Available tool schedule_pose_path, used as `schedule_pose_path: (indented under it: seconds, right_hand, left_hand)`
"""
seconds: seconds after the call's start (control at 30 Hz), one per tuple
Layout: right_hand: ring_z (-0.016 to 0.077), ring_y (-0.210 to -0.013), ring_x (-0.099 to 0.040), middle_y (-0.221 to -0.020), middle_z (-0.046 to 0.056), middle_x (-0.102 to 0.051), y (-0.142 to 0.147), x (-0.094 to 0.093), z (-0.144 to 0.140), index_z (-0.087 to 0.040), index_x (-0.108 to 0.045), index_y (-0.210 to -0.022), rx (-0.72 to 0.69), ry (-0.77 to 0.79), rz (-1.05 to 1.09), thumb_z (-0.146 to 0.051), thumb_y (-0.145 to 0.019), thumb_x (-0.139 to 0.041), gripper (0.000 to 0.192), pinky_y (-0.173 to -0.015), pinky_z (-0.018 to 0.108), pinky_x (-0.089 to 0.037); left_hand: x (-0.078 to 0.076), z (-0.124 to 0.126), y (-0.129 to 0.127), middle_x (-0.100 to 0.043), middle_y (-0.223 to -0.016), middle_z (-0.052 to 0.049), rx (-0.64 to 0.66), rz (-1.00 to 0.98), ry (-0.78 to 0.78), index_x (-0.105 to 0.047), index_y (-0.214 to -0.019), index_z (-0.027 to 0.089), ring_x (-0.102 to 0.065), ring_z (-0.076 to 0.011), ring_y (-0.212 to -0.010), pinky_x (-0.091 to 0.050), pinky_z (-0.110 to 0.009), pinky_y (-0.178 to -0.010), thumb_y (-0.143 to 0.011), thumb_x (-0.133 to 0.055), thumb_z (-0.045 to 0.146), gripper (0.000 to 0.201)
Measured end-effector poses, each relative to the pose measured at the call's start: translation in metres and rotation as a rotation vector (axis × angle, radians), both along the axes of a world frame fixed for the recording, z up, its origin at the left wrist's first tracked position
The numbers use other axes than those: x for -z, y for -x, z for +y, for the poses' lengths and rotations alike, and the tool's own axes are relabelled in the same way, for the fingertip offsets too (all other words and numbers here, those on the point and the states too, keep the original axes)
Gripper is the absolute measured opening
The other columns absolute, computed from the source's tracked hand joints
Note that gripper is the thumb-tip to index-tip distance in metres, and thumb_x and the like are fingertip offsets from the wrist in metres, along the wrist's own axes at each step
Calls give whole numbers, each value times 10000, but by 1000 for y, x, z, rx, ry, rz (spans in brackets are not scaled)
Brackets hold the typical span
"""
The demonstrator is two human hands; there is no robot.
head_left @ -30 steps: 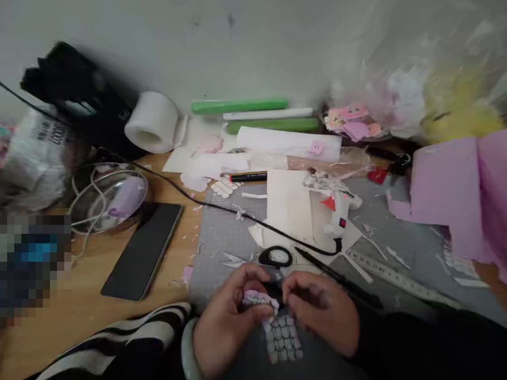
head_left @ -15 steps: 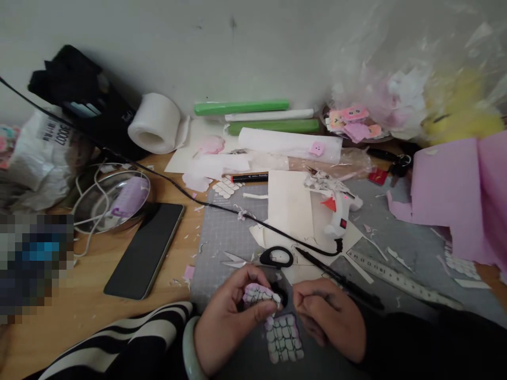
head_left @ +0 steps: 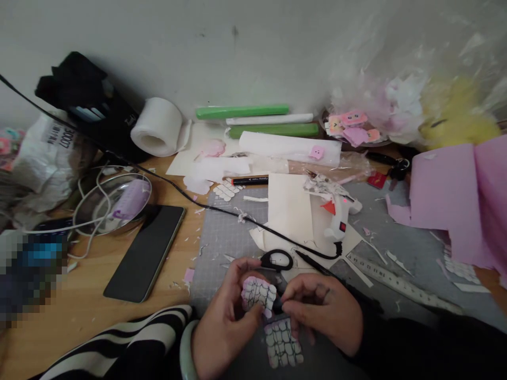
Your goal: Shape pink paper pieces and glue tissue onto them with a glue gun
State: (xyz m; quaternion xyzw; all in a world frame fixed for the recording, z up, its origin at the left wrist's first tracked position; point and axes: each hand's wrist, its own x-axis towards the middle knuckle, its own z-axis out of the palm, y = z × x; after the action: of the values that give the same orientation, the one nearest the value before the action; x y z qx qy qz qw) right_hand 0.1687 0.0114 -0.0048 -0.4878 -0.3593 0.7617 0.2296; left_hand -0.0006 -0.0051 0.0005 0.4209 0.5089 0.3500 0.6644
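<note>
In the head view, the left hand (head_left: 224, 327) pinches a small pale-pink paper piece (head_left: 258, 293) drawn with a black scale pattern, fingers closed on it and holding it up just above the grey cutting mat (head_left: 225, 237). The right hand (head_left: 322, 316) meets it from the other side, fingertips pressed together at the piece's lower right edge, seemingly on a small dark thing that is too hidden to name. Directly below both hands a second scale-patterned sheet (head_left: 283, 345) lies flat on the mat. Just beyond the fingers lie black-handled scissors (head_left: 276, 259). Farther back on the mat a white glue gun (head_left: 338, 219) rests on cream paper, its black cord (head_left: 222, 208) running off to the left. A metal ruler (head_left: 400, 285) lies to the right, a dark phone (head_left: 144, 253) to the left on the wooden table (head_left: 79, 311), and a purple sheet (head_left: 455, 206) stands at the right edge.
</note>
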Motion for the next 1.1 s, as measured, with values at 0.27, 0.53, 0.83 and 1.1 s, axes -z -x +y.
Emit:
schedule_pose_path:
  seconds: [0.27, 0.53, 0.83, 1.1]
  right_hand:
    - [64, -330, -469, -482, -35, -521, -3, 1, -3, -146, -528, -672, -14, -86, -60, -520, -695, -566, 377, -285, 158, -348]
    - [62, -436, -417, -525, -49, -483, 0, -4, -1, -160, -543, -677, -60, -187, -209, -310, -592, -628, 192, -394, 186, -334]
    - [39, -367, -335, -490, -73, -428, -1, -4, 1, -176, -503, -649, -70, -175, -234, -335, -661, -546, 165, -314, 157, -283]
    - [34, -313, -340, -412, -101, -410, -4, -12, 7, -187, -481, -629, -75, -69, -202, -358, -652, -558, 189, -287, 148, -240]
  left_hand:
    - [6, -3, 5, -571, -943, -30, 67, -258, 1, -235, -1156, 257, -516, -156, -789, -381, -278, -704, -834, -541, 345, 452]
    - [10, -1, 0, -591, -1035, -46, 30, -321, 7, -225, -1169, 280, -544, -177, -929, -368, -306, -814, -828, -572, 269, 487]
    - [3, 0, -1, -573, -1043, -18, 26, -340, 65, -334, -1119, 300, -540, -156, -922, -405, -261, -774, -786, -636, 316, 450]
    - [-4, 6, 0, -559, -694, 18, 28, -209, 71, -575, -766, 166, -510, -113, -647, -409, -219, -634, -787, -600, 398, 235]
